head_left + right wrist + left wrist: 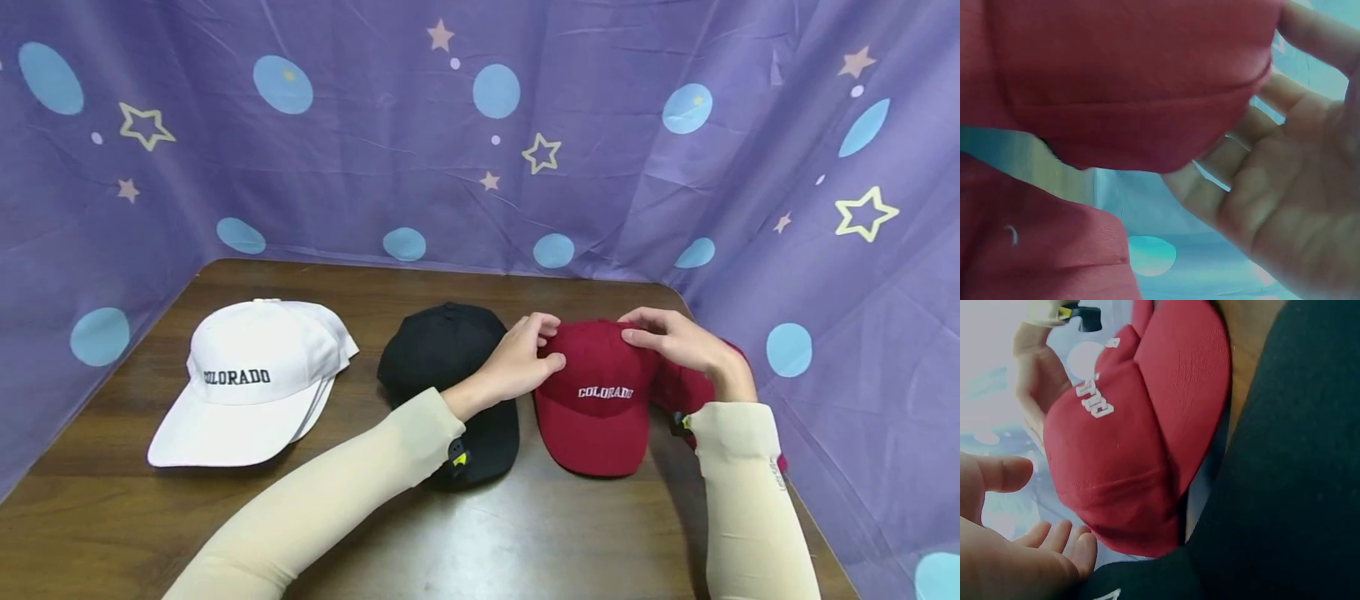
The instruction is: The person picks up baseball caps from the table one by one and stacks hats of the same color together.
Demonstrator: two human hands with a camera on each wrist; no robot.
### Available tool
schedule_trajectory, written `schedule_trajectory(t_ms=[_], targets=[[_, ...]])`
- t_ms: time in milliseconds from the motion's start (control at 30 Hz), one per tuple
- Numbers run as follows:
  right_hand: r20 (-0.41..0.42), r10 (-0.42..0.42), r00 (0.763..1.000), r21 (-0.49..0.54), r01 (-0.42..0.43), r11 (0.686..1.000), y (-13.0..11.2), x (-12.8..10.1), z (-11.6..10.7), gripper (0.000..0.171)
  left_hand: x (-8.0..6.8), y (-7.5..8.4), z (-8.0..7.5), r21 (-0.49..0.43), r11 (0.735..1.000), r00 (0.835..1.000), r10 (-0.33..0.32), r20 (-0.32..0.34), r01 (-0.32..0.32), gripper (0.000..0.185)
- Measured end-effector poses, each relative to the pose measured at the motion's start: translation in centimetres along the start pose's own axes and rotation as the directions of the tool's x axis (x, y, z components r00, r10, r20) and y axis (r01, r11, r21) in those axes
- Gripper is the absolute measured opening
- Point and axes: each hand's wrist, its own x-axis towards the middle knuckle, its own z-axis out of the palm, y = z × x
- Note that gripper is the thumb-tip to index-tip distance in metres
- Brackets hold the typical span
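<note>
A red baseball cap point(596, 362) with white COLORADO lettering faces forward between both hands. My left hand point(521, 358) is at the cap's left side, over a black cap point(442, 342). The left wrist view shows its fingers loosely bent, with a gap between most of them and the red cap. My right hand point(678, 337) is at the cap's upper right. In the right wrist view its fairly straight fingers point(1200, 194) reach behind the crown and touch it, and the thumb lies by its edge. A second red cap point(686, 387) is partly hidden behind the right wrist.
White caps point(243, 358), one overlapping another, sit on the left of the brown wooden table point(480, 550). A purple curtain point(420, 192) with stars and blue dots surrounds the back and sides. The left forearm crosses in front of the black cap.
</note>
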Motion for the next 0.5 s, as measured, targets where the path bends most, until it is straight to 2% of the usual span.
schedule_trajectory(t_ms=[100,200,267,367,500], targets=[[0.027,-0.008,1.0,0.024,0.007,1.0,0.1,-0.3,0.2,0.036,0.9,0.2,0.2,0.052,0.999,1.0,-0.008,0.01,0.008,0.057],[0.029,-0.008,1.0,0.041,0.007,0.999,0.5,-0.7,0.4,0.038,2.0,0.5,0.5,0.108,0.993,0.995,-0.053,0.084,0.044,0.064],[0.028,-0.007,1.0,0.047,0.006,0.999,0.7,-0.8,0.6,0.039,2.6,0.7,0.5,0.133,0.988,0.983,-0.096,0.156,0.076,0.068],[0.029,-0.015,0.999,0.046,0.014,0.999,0.9,-0.8,0.9,0.04,3.5,0.7,0.3,0.146,0.981,0.955,-0.158,0.252,0.124,0.072],[0.032,-0.032,0.999,0.051,0.03,0.998,1.0,-0.7,1.0,0.041,4.1,0.8,-0.3,0.151,0.975,0.928,-0.204,0.313,0.163,0.074]])
